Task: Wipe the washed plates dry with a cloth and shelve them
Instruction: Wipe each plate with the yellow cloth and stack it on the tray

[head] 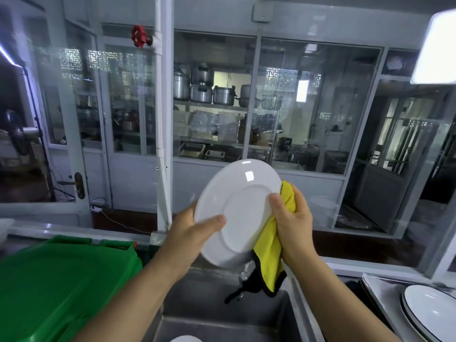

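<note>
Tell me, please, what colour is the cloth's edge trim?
Black, on the yellow cloth; head view shows it.

The plate [243,213] at the centre looks like glazed white ceramic, smooth and glossy, with a bright highlight near its 12 o'clock rim. Against its 3 o'clock edge, the cloth [271,245] is fluffy yellow fabric, matt, with a black stitched border. At 6 o'clock the sink [197,304] is brushed metal with a dull sheen. At 8 o'clock the bin lid [61,280] is smooth green plastic, slightly shiny. At 4 o'clock, the dark-rimmed plates [434,312] look glossy.
</note>
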